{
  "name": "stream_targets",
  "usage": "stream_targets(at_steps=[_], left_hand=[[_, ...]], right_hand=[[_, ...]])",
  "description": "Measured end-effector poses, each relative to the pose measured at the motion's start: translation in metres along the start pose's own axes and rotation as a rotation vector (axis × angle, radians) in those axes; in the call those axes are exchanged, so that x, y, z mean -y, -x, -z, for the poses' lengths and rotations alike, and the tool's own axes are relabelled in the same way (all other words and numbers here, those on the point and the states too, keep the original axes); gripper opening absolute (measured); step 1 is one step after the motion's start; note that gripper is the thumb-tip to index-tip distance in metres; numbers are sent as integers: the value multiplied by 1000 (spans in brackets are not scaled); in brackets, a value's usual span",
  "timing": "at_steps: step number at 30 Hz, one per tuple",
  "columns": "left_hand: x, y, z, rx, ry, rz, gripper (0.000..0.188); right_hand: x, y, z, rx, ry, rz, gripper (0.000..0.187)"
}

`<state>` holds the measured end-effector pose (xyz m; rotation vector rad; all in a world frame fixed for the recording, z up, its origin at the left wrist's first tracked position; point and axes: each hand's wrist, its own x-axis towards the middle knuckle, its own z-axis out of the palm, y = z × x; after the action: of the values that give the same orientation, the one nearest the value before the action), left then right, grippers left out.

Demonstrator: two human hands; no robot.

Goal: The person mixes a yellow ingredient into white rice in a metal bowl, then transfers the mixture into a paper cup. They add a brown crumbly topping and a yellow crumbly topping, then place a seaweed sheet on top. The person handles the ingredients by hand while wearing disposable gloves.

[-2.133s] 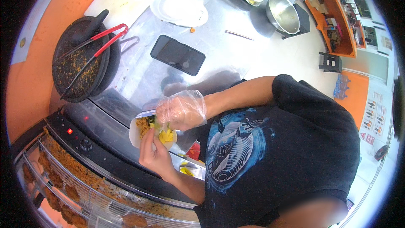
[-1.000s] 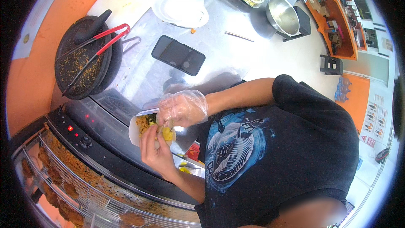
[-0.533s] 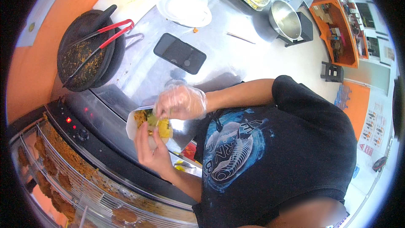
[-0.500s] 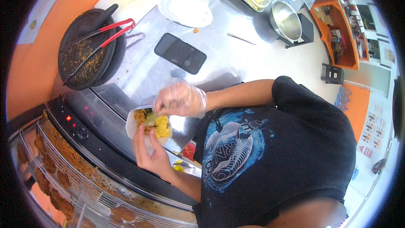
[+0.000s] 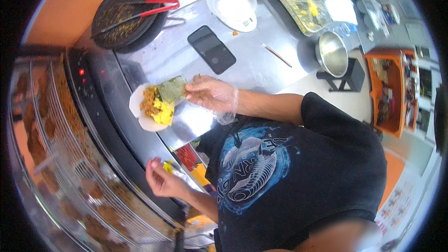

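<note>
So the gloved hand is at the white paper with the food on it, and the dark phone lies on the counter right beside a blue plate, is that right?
Not quite: the plate beside the phone is white, not blue, as the head view shows. The rest holds: the gloved right hand is at the white paper with the food.

A black smartphone (image 5: 211,49) lies flat on the steel counter (image 5: 261,65), its rectangular screen dark and turned up. Just beyond the phone, toward the far edge, sits a round white kitchen scale (image 5: 232,9) with a small pale display at its near rim. To the right of the phone, well apart, an orange shelf unit (image 5: 391,94) holds small packages too blurred to tell. Lower right of the phone, pale posters (image 5: 396,210) hang on an orange wall.
</note>
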<state>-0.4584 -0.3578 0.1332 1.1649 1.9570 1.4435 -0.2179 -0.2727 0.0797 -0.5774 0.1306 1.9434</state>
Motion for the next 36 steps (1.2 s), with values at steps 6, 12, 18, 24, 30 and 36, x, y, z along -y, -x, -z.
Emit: stream_targets(at_steps=[6,12,18,24,30,36], left_hand=[[-8,97,-25,282,338,178,47],[1,155,-16,-55,218,406,34],[36,183,23,-285,14,358,43],[78,156,69,-349,-353,55,27],[94,88,74,-187,-820,-82,27],[112,52,76,32,-1008,15,33]], right_hand=[[-34,42,17,92,310,-308,22],[-71,69,39,250,631,-593,16],[-100,52,52,762,1798,285,33],[-150,-13,43,995,2170,957,32],[-179,-50,47,1074,2207,1078,16],[-184,-61,62,1022,2197,937,38]])
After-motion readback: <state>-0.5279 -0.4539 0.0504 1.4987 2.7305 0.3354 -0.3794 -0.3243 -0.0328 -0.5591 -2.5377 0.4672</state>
